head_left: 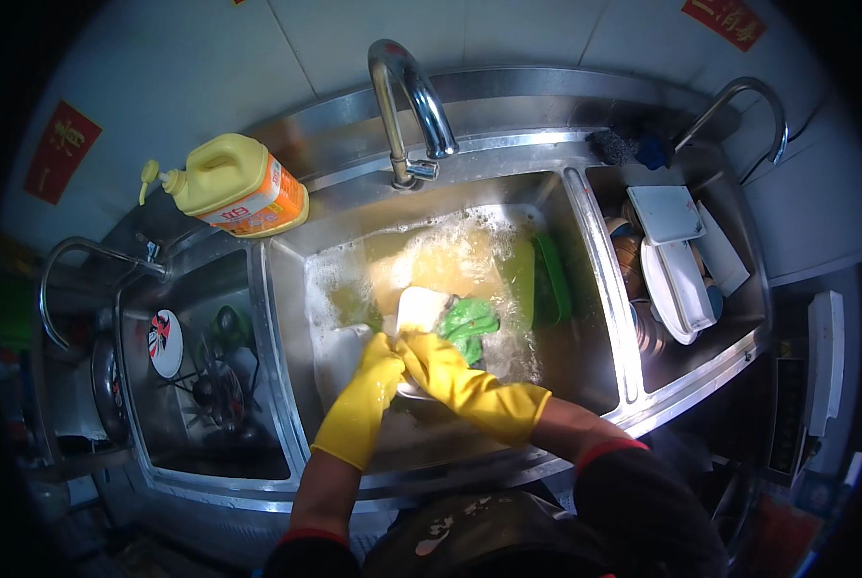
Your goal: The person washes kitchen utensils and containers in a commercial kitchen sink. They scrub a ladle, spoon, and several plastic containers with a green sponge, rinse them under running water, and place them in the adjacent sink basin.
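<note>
Both of my hands wear yellow rubber gloves and meet over the middle basin of a stainless steel sink. My left hand grips the near left side of a white dish. My right hand lies against the left one, its fingers closed over the same dish; the gloves hide the fingertips and the dish's middle. A wet green cloth touches the right glove's outer side. Whether any of it is in the fingers is hidden. Cloudy, foamy water surrounds the dish.
A green plastic container sits in the water at right. Stacked white dishes and bowls fill the right basin. The left basin holds a patterned plate and dark utensils. A yellow detergent jug stands behind; a faucet arches over the middle.
</note>
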Action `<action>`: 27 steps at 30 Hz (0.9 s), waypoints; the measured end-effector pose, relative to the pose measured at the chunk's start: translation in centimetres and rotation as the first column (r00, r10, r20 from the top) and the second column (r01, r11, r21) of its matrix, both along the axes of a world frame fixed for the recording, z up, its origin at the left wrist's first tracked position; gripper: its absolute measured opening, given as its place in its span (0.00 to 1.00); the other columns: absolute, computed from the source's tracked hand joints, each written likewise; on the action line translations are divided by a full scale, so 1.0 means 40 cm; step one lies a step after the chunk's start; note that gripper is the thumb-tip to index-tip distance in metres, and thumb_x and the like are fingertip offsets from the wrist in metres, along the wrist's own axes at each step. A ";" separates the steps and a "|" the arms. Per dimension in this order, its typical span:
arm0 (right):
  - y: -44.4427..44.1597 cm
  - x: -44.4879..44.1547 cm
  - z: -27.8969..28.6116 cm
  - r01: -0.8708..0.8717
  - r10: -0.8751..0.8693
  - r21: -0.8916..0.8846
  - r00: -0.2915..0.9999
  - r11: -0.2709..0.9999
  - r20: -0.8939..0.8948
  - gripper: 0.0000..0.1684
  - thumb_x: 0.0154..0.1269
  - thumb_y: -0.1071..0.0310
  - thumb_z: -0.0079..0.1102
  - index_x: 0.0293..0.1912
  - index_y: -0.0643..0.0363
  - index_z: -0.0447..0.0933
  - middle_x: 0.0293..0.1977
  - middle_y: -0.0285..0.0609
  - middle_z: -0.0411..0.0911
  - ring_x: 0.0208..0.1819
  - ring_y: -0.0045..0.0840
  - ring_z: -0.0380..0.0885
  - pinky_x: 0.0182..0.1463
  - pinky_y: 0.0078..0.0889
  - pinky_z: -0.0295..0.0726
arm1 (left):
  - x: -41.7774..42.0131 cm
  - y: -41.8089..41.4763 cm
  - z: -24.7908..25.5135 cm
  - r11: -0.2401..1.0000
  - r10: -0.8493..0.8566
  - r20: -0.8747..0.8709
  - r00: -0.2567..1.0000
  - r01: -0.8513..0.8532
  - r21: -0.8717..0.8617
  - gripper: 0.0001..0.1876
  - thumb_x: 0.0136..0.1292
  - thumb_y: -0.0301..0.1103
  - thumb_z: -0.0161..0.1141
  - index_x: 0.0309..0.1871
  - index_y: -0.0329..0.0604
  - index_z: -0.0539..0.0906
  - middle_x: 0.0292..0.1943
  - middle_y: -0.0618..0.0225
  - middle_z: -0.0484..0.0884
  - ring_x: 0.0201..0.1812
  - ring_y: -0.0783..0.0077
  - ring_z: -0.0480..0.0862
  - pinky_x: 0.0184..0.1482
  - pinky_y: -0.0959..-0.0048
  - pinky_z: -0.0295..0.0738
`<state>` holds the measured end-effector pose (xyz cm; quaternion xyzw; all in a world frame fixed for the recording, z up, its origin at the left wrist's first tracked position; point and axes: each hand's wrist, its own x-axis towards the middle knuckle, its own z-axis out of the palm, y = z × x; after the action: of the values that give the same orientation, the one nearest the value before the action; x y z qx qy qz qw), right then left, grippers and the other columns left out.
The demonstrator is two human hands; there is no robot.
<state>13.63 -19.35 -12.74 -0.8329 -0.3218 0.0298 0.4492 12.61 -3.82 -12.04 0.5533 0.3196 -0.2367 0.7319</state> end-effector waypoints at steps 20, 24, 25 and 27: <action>-0.029 0.273 0.074 -0.090 0.088 0.189 0.996 0.978 0.023 0.65 0.44 0.62 0.87 0.78 0.61 0.59 0.75 0.62 0.61 0.77 0.52 0.63 0.79 0.44 0.64 | 0.011 0.056 0.253 0.980 -0.124 0.084 0.989 0.109 0.165 0.45 0.45 0.05 0.46 0.74 0.36 0.73 0.58 0.58 0.86 0.57 0.61 0.86 0.50 0.75 0.79; -0.015 0.274 0.241 -0.467 0.468 -0.069 0.884 0.881 -0.006 0.50 0.59 0.74 0.74 0.78 0.48 0.62 0.80 0.55 0.57 0.70 0.50 0.73 0.72 0.40 0.76 | 0.016 0.084 0.249 0.795 -0.464 -0.070 0.883 0.450 0.406 0.41 0.54 0.10 0.49 0.76 0.41 0.72 0.57 0.54 0.87 0.58 0.57 0.86 0.56 0.70 0.79; -0.024 0.278 0.253 -0.568 0.575 -0.093 0.816 0.818 0.064 0.50 0.58 0.73 0.74 0.78 0.47 0.62 0.80 0.55 0.57 0.70 0.50 0.74 0.72 0.41 0.77 | 0.034 0.048 0.348 0.678 -0.567 -0.147 0.810 0.561 0.475 0.40 0.56 0.11 0.49 0.76 0.43 0.72 0.57 0.53 0.87 0.58 0.56 0.86 0.57 0.68 0.79; 0.017 0.293 0.209 -0.622 0.636 -0.193 0.772 0.759 0.015 0.49 0.57 0.69 0.76 0.76 0.51 0.65 0.75 0.54 0.66 0.67 0.47 0.77 0.68 0.40 0.79 | 0.037 0.019 0.391 0.553 -0.619 -0.212 0.756 0.612 0.565 0.38 0.59 0.14 0.52 0.77 0.45 0.71 0.58 0.51 0.86 0.60 0.53 0.86 0.60 0.67 0.79</action>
<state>25.33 -18.65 -4.36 -0.7135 -0.5964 0.1739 0.3240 14.09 -3.06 3.62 0.8336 0.1597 -0.3591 0.3880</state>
